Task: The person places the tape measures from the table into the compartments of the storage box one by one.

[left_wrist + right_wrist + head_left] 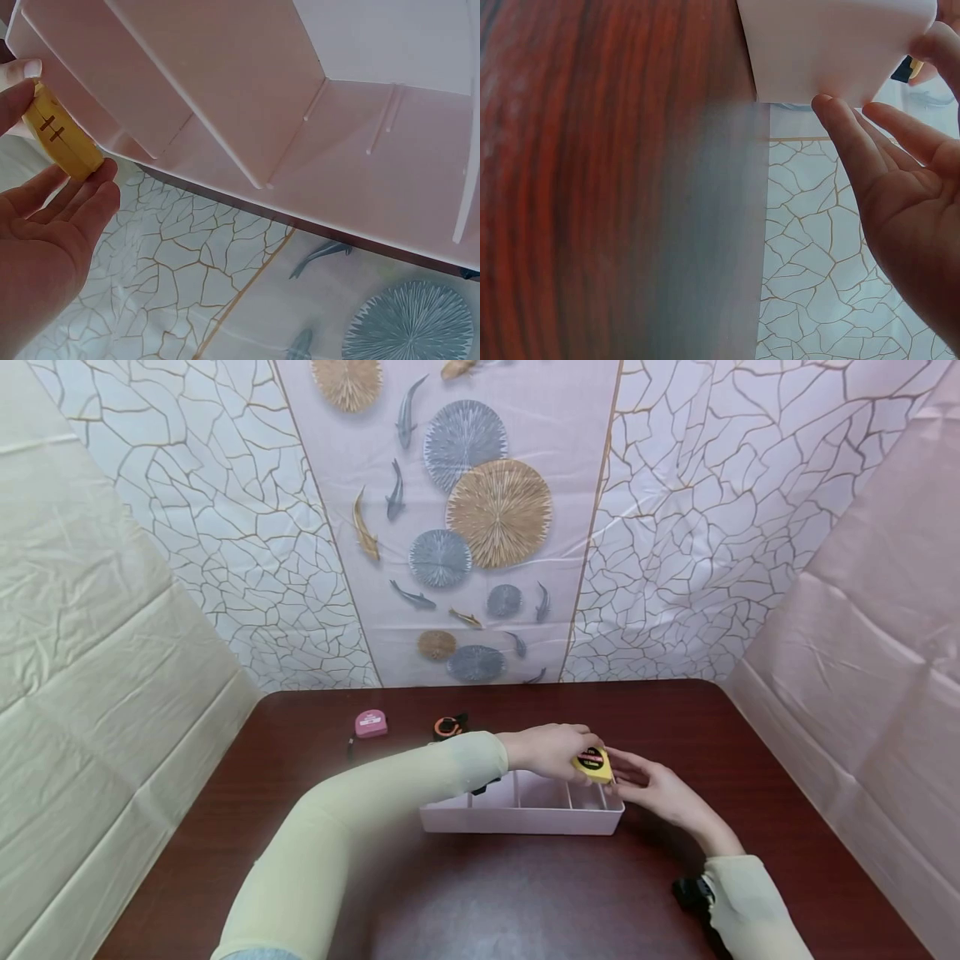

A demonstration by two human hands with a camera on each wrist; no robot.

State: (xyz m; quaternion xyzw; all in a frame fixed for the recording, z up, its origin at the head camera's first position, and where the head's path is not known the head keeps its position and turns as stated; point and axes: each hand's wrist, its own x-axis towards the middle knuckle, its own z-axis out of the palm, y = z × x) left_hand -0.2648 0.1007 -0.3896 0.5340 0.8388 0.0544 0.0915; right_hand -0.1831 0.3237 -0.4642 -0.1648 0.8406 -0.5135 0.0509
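A yellow tape measure [593,764] is pinched between the thumb and fingers of my left hand [551,750], over the right end of a pale pink divided box [517,821]. In the left wrist view the yellow case [64,139] stands on edge at the box's end compartment. My right hand [663,789] comes in from the right, beside the same end. The right wrist view shows its fairly straight fingers [847,139] at the outer end wall [832,52], with the thumb up near the rim.
A pink tape measure [371,723] with a dark strap lies at the back left of the dark red-brown table [300,727]. Behind the box sits an orange and black tape measure [448,727], partly hidden by the left sleeve. Upright dividers [225,97] split the box into compartments.
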